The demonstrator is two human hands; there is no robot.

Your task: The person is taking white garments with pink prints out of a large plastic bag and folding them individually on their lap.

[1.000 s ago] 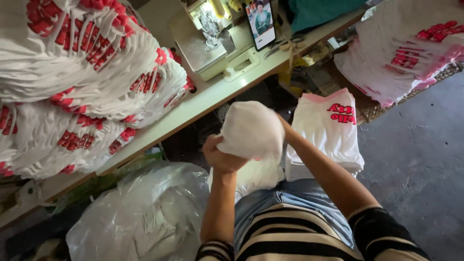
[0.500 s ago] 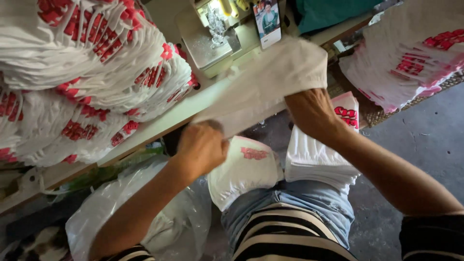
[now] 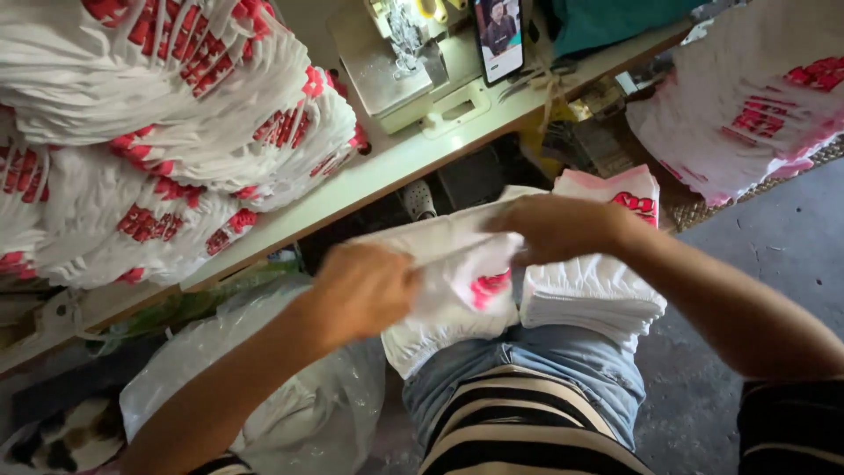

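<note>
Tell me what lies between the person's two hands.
In the head view, a white bag with red print stretches between the left hand and the right hand, both gripping it above the lap.

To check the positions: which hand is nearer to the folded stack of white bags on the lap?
Right. The right hand is just above the folded stack of white bags; the left hand is further left.
</note>
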